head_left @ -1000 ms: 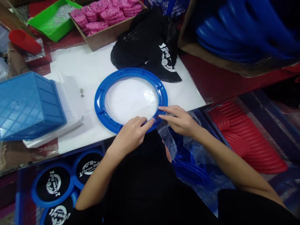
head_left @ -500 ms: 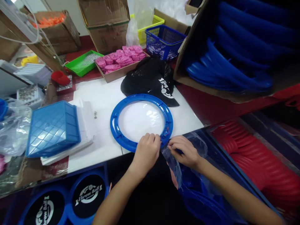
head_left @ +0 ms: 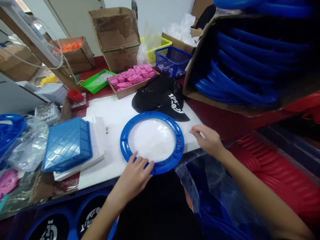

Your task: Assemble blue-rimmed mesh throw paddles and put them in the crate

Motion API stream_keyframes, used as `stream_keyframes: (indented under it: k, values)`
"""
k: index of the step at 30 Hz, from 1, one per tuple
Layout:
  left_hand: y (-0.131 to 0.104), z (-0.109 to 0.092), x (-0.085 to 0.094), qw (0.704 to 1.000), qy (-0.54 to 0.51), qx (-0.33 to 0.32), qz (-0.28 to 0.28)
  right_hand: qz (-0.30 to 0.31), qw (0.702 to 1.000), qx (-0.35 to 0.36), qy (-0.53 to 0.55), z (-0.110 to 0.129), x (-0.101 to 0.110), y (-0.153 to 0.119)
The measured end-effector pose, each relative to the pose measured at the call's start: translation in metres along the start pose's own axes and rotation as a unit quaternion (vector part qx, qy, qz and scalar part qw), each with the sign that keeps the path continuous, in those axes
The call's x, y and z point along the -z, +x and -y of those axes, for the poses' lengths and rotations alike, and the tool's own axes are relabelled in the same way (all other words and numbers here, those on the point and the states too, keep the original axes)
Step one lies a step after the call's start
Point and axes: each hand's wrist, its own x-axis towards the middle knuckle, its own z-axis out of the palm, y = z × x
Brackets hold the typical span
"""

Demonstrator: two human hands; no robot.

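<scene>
A blue plastic ring [head_left: 177,151] lies on the white work surface, its ribbed, hollow side facing up. On the ring's right side is a small reddish detail too small to name. My left hand [head_left: 135,173] holds the ring's near left rim, fingers over the edge and the thumb mostly hidden. My right hand [head_left: 208,140] is off the ring to the right, above the board's edge, thumb and fingertips pinched together; whatever they hold, if anything, is too small to see. Beyond the ring lies black fabric with white lettering [head_left: 160,96].
Two small metal pieces [head_left: 107,130] lie left of the ring, beside an upturned blue basket [head_left: 67,145]. Behind are a box of pink pieces [head_left: 132,78] and a green tray [head_left: 96,81]. A carton of blue rings [head_left: 240,76] stands right; red rings [head_left: 272,170] lie below.
My right hand has moved from the ring's near edge up and to the right. My left hand has slid left along the rim. The camera view has shifted slightly.
</scene>
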Motion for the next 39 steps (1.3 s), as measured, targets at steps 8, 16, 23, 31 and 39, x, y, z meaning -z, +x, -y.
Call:
stream_keyframes:
  k: [8, 16, 23, 31, 39]
  values:
    - [0.061, -0.076, -0.021, 0.993, -0.035, 0.090, -0.074, 0.145, 0.962, -0.207, -0.102, -0.069, -0.075, 0.113]
    - [-0.018, -0.001, 0.005, 0.985, -0.013, 0.167, -0.031, 0.234, 0.938, -0.206, -0.149, -0.081, -0.087, 0.123]
    - [0.017, -0.059, -0.033, 0.970, -0.037, 0.189, -0.150, 0.224, 0.930, -0.240, -0.163, -0.075, -0.093, 0.128]
    - [-0.002, -0.042, -0.017, 0.993, -0.029, 0.102, -0.050, 0.239, 0.929, -0.228, -0.165, -0.076, -0.098, 0.129]
    - [-0.031, -0.028, -0.022, 0.990, -0.057, 0.106, -0.067, -0.207, 0.912, -0.245, 0.257, -0.065, -0.081, 0.166]
